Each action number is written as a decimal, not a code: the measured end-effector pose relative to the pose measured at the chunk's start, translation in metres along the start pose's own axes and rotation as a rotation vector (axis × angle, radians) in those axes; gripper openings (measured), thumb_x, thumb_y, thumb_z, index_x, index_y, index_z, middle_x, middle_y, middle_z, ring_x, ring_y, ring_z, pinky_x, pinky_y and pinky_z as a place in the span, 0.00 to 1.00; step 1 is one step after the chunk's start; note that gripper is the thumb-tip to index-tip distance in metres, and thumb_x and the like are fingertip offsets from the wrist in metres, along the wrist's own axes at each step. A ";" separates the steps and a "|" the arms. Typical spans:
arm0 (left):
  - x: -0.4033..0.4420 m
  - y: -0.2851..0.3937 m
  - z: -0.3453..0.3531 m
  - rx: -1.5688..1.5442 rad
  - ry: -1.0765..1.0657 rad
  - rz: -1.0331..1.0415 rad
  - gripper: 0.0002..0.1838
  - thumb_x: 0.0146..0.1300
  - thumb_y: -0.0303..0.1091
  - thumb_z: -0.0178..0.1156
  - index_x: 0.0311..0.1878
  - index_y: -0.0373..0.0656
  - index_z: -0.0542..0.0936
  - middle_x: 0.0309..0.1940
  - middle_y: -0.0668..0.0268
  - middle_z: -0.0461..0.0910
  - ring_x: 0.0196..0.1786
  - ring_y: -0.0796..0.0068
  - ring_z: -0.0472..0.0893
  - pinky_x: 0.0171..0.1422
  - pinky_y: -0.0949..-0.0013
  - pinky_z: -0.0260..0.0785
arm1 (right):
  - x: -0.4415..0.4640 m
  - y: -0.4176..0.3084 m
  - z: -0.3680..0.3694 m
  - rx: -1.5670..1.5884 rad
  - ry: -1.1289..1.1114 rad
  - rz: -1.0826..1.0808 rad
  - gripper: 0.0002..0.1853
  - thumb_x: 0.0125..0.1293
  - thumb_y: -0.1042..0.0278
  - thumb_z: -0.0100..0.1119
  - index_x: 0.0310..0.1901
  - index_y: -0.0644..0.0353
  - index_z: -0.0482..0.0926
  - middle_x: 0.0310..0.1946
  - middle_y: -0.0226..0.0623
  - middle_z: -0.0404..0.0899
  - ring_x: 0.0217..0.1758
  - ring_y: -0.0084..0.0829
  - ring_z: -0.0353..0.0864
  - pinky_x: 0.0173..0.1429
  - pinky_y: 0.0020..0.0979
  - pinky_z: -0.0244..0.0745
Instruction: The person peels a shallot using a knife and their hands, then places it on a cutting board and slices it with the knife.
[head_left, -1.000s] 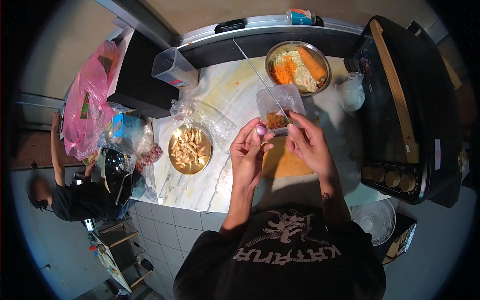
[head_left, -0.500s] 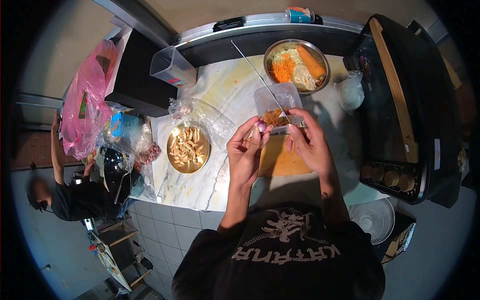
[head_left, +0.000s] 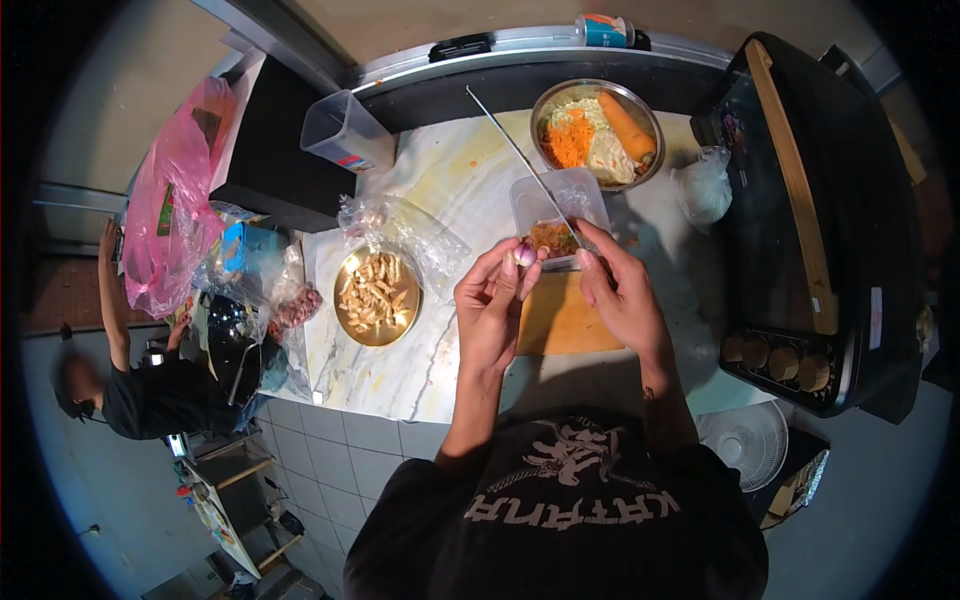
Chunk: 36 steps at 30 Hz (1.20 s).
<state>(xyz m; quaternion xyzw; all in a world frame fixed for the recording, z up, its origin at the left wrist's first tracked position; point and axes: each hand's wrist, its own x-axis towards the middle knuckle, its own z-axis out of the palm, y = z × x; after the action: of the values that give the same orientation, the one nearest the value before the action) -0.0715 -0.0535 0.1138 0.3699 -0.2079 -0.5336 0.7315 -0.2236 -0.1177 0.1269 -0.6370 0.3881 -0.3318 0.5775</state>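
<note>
Shallot: a small, round, purple-and-white shallot point(head_left: 525, 256) was in the left hand, just in front of the tub.
Left hand: the person's bare left hand point(head_left: 488, 312) was pinching the shallot between thumb and fingers.
Right hand: the bare right hand point(head_left: 628, 302) was gripping a long, thin metal blade point(head_left: 520, 155), which slanted up and leftward over the tub.
Tub: a clear plastic, square-cornered tub point(head_left: 532, 195) held an orange-brown mass; whether it touched the board could not be told.
Board: a flat, tan board point(head_left: 572, 325) lay below the hands.
Bowl: a round, shiny steel bowl point(head_left: 650, 120) beyond the tub held an orange carrot, orange shreds and pale shreds.
Dish: a round, gold-coloured dish point(head_left: 405, 323) of pale pieces sat to the left on the white, grey-veined tabletop point(head_left: 400, 385).
</note>
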 end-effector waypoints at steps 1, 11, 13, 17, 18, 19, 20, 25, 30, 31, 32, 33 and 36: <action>0.000 0.000 0.000 0.001 0.001 -0.001 0.14 0.67 0.27 0.53 0.54 0.35 0.75 0.48 0.56 0.79 0.53 0.62 0.79 0.60 0.65 0.72 | 0.000 0.001 0.001 -0.012 0.028 -0.033 0.19 0.69 0.70 0.50 0.61 0.60 0.67 0.24 0.33 0.73 0.21 0.18 0.68 0.28 0.24 0.66; 0.002 -0.001 0.000 0.005 0.002 0.003 0.14 0.67 0.26 0.54 0.54 0.34 0.74 0.48 0.55 0.79 0.53 0.63 0.78 0.60 0.66 0.72 | -0.003 -0.009 0.001 0.015 0.055 0.048 0.16 0.70 0.67 0.50 0.57 0.62 0.67 0.19 0.31 0.68 0.20 0.19 0.67 0.26 0.25 0.63; 0.002 -0.003 -0.002 0.007 -0.001 0.005 0.14 0.66 0.25 0.54 0.54 0.34 0.74 0.48 0.54 0.79 0.53 0.63 0.78 0.60 0.67 0.72 | -0.008 -0.018 -0.002 0.006 -0.055 0.067 0.18 0.70 0.66 0.50 0.58 0.61 0.66 0.24 0.38 0.75 0.24 0.26 0.74 0.31 0.28 0.68; 0.000 -0.007 -0.007 -0.026 -0.056 0.043 0.15 0.64 0.22 0.56 0.54 0.34 0.74 0.48 0.56 0.79 0.52 0.68 0.79 0.59 0.68 0.72 | -0.019 -0.021 0.005 -0.070 -0.133 -0.079 0.21 0.69 0.65 0.50 0.62 0.61 0.64 0.37 0.47 0.79 0.34 0.39 0.81 0.40 0.33 0.72; 0.000 -0.008 -0.008 -0.025 -0.068 0.069 0.16 0.63 0.21 0.57 0.55 0.33 0.73 0.48 0.57 0.79 0.51 0.70 0.79 0.59 0.68 0.72 | -0.022 -0.029 0.005 -0.061 -0.165 -0.064 0.23 0.69 0.66 0.50 0.63 0.61 0.63 0.42 0.50 0.78 0.40 0.44 0.81 0.44 0.35 0.71; -0.001 -0.007 -0.008 -0.024 -0.069 0.068 0.16 0.63 0.21 0.57 0.55 0.33 0.73 0.48 0.57 0.79 0.51 0.70 0.79 0.59 0.68 0.72 | -0.023 -0.032 0.006 -0.068 -0.172 -0.071 0.24 0.69 0.66 0.51 0.64 0.61 0.62 0.44 0.51 0.78 0.42 0.45 0.80 0.45 0.35 0.72; -0.001 -0.006 -0.007 -0.017 -0.055 0.074 0.17 0.62 0.21 0.58 0.55 0.33 0.73 0.47 0.57 0.79 0.50 0.71 0.79 0.59 0.68 0.72 | -0.025 -0.035 0.007 -0.075 -0.179 -0.077 0.25 0.68 0.67 0.52 0.65 0.61 0.61 0.46 0.52 0.77 0.45 0.47 0.80 0.45 0.35 0.72; -0.005 -0.010 -0.008 -0.006 -0.069 0.108 0.18 0.59 0.20 0.60 0.54 0.31 0.74 0.45 0.59 0.80 0.46 0.72 0.80 0.56 0.68 0.73 | -0.029 -0.037 0.012 -0.112 -0.177 -0.227 0.28 0.66 0.71 0.54 0.66 0.59 0.60 0.52 0.52 0.74 0.50 0.50 0.78 0.47 0.34 0.73; -0.010 -0.009 -0.005 0.026 -0.103 0.103 0.17 0.59 0.20 0.60 0.52 0.30 0.75 0.44 0.57 0.80 0.46 0.69 0.81 0.54 0.67 0.75 | -0.032 -0.041 0.013 -0.079 -0.181 -0.139 0.28 0.65 0.73 0.54 0.67 0.59 0.60 0.55 0.49 0.73 0.53 0.50 0.76 0.48 0.35 0.73; -0.010 -0.008 -0.004 0.027 -0.102 0.105 0.17 0.59 0.20 0.60 0.52 0.30 0.75 0.44 0.57 0.80 0.46 0.69 0.81 0.54 0.67 0.75 | -0.031 -0.038 0.013 -0.075 -0.160 -0.183 0.28 0.65 0.73 0.53 0.66 0.59 0.60 0.55 0.48 0.73 0.53 0.49 0.77 0.49 0.34 0.73; -0.010 -0.008 -0.003 0.041 -0.109 0.108 0.16 0.60 0.20 0.60 0.52 0.31 0.75 0.44 0.57 0.80 0.45 0.68 0.81 0.53 0.67 0.75 | -0.031 -0.036 0.013 -0.070 -0.139 -0.226 0.27 0.65 0.73 0.53 0.66 0.59 0.61 0.55 0.48 0.73 0.53 0.49 0.77 0.49 0.33 0.73; -0.011 -0.007 -0.002 0.056 -0.115 0.110 0.16 0.60 0.21 0.60 0.52 0.31 0.75 0.44 0.57 0.80 0.45 0.68 0.81 0.53 0.67 0.75 | -0.032 -0.038 0.012 -0.070 -0.139 -0.226 0.27 0.65 0.73 0.53 0.66 0.59 0.61 0.55 0.48 0.73 0.53 0.49 0.77 0.49 0.33 0.73; -0.012 -0.002 0.000 0.124 -0.077 0.065 0.16 0.61 0.22 0.59 0.53 0.32 0.75 0.43 0.57 0.80 0.44 0.68 0.81 0.51 0.67 0.76 | -0.033 -0.042 0.009 -0.073 -0.191 -0.120 0.27 0.66 0.73 0.53 0.66 0.59 0.61 0.55 0.49 0.73 0.52 0.48 0.78 0.49 0.32 0.72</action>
<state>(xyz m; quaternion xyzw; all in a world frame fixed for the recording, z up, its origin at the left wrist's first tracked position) -0.0770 -0.0423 0.1138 0.3865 -0.2806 -0.5095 0.7158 -0.2269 -0.0826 0.1687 -0.7084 0.3045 -0.2893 0.5672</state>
